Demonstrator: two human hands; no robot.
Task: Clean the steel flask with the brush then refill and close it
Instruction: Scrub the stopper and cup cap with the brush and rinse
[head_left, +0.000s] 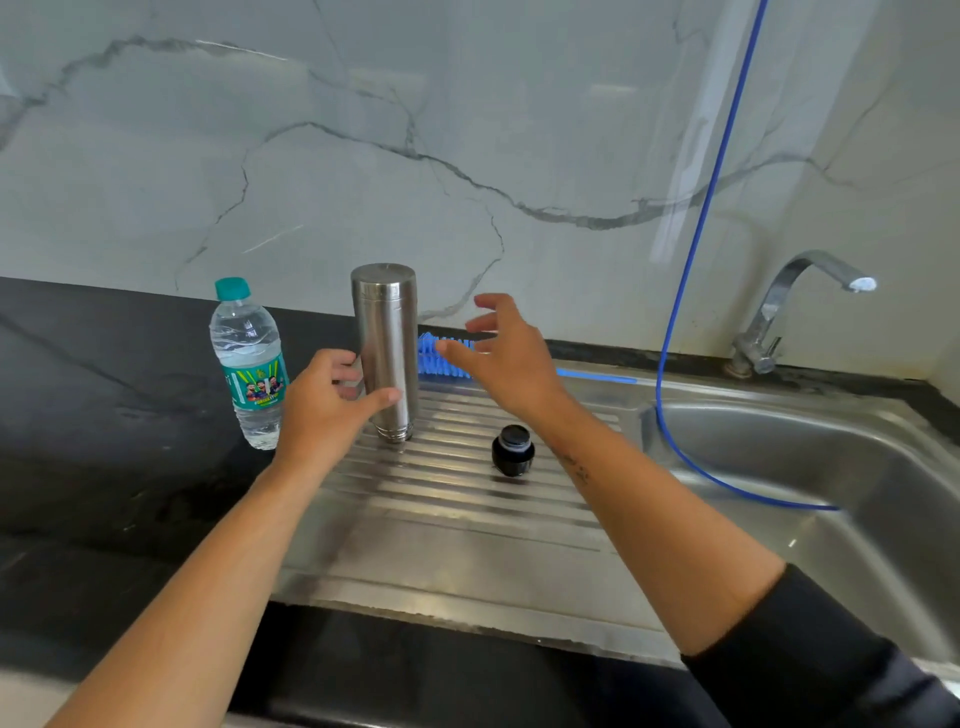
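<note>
Two hands mid-frame: left hand (324, 402) grips the upturned steel flask (387, 353); right hand (506, 353) hovers beside, fingers spread.

Bare forearms; right forearm (576, 467) small tattoo; black sleeve (810, 654) pushed up.

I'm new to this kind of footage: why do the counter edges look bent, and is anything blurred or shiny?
Head view: the wide lens bows the black counter and sink edges; the right hand is slightly motion-blurred before the blue brush; soft glare streaks the steel flask, drainboard and marble wall.
</note>
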